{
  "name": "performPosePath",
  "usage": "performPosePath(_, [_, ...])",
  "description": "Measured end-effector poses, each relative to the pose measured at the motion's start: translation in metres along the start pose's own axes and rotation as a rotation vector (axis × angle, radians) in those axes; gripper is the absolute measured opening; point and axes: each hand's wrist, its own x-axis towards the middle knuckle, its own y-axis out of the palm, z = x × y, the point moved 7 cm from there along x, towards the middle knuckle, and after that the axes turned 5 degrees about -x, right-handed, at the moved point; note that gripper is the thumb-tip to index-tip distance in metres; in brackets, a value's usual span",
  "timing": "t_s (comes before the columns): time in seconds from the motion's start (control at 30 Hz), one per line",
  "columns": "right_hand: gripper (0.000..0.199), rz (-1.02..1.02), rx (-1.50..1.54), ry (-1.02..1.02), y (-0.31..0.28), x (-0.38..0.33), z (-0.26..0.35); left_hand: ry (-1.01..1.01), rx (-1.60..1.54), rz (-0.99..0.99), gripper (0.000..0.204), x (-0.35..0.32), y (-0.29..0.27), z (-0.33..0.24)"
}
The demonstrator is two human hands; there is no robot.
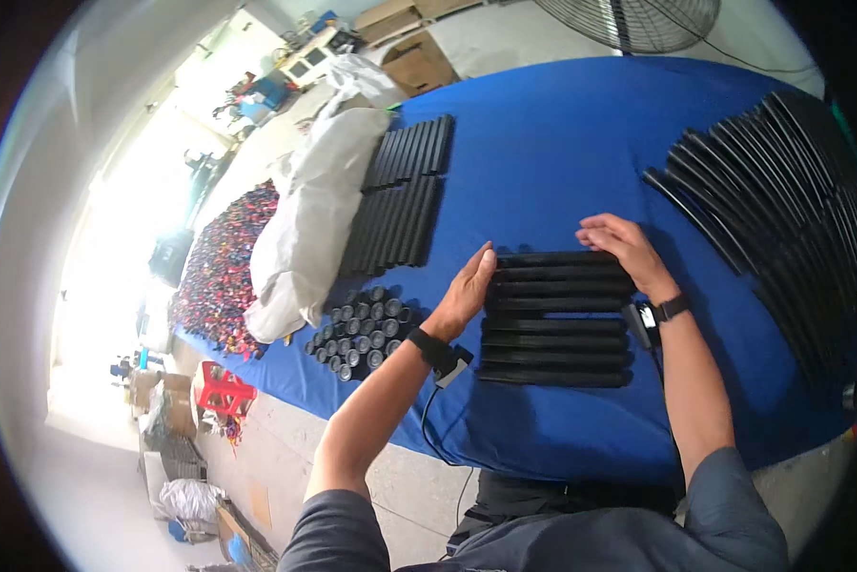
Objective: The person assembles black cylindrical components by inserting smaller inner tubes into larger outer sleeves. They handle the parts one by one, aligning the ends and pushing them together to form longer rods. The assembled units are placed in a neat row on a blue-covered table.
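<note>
In front of me, black tubes (554, 353) lie side by side in two groups, one behind the other. My left hand (469, 291) is at the left ends of the far group (564, 289), with its fingers stretched out and holding nothing. At the right end of that group, my right hand (629, 253) is open too, fingers extended and slightly bent over the farthest tube. Whether the right palm touches the tubes I cannot tell. Each wrist wears a black band with a small device and a cable.
A blue cloth (533, 172) covers the table. More black tubes (734, 181) fan out at the right; stacked tubes (395, 219) lie at the far left. Round black pieces (360, 334) stand near my left forearm. Beyond are a white sack (305, 210) and a colourful pile (221, 267).
</note>
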Motion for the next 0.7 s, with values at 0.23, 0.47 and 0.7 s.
performPosePath(0.23, [0.043, -0.046, -0.028, 0.066, -0.001, 0.002, -0.003, -0.002, 0.286, -0.192, 0.057, 0.068, -0.189, -0.051])
performPosePath(0.47, [0.039, -0.069, -0.029, 0.131, 0.002, 0.004, -0.002, -0.145, 0.259, -0.491, 0.057, 0.156, -0.347, -0.025])
performPosePath(0.7, [0.027, -0.084, -0.043, 0.177, 0.000, 0.009, -0.003, -0.156, 0.442, -0.424, 0.058, 0.275, -0.362, 0.036])
